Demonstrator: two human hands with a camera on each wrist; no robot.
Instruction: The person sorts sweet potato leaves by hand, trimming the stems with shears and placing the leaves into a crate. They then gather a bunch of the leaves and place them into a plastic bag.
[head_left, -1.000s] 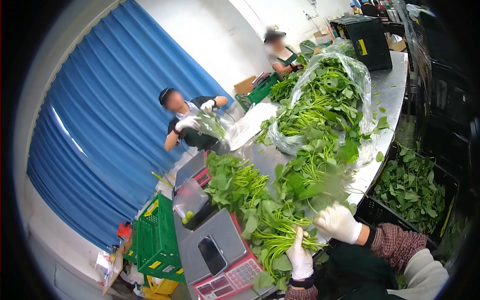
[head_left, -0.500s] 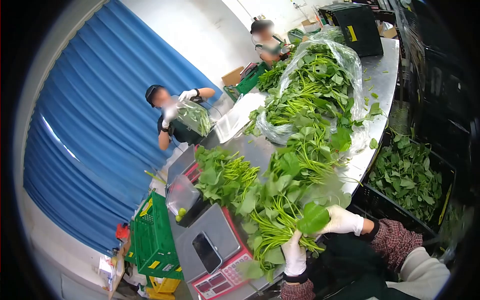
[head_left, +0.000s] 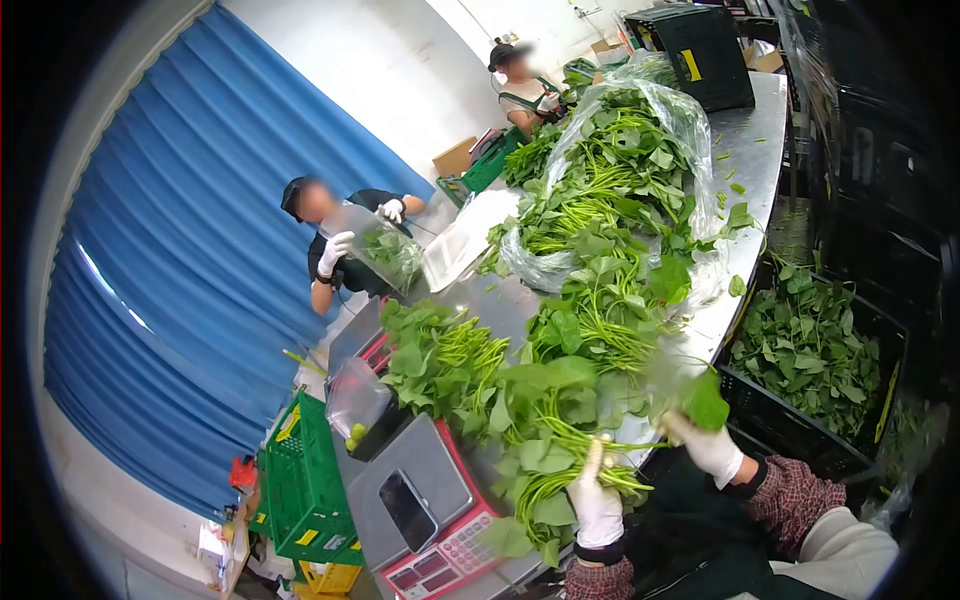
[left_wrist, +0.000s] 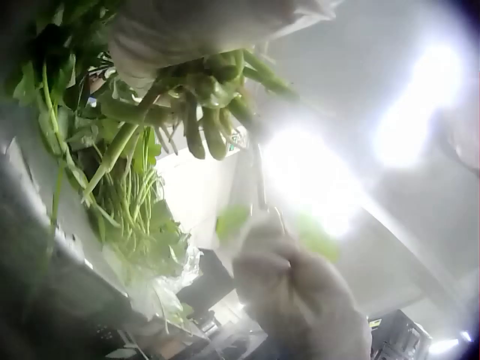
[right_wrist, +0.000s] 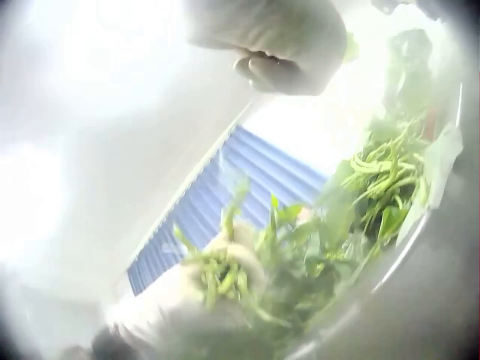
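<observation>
My gloved left hand (head_left: 597, 508) grips a bunch of leafy greens (head_left: 550, 465) by the stems, low over the near end of the metal table. In the left wrist view, the cut stem ends (left_wrist: 206, 124) stick out below that hand. Just to its right, my gloved right hand (head_left: 708, 452) has curled fingers and pinches a single leaf (head_left: 708, 402), apart from the bunch. The right wrist view shows the curled right hand (right_wrist: 281, 45) at the top and the left hand's bunch of stems (right_wrist: 221, 277) below.
A large heap of greens (head_left: 610, 200) in clear plastic covers the metal table (head_left: 755, 150). At the left are a red-and-grey scale (head_left: 440, 560) with a phone (head_left: 408, 510) on it and green crates (head_left: 310, 485). A black crate of leaves (head_left: 810, 360) stands right. Two people work across the table.
My right hand moved to the bunch, then drew away to the right with a leaf. The left hand kept its hold. Across the table, a person shifted a clear bag of greens.
</observation>
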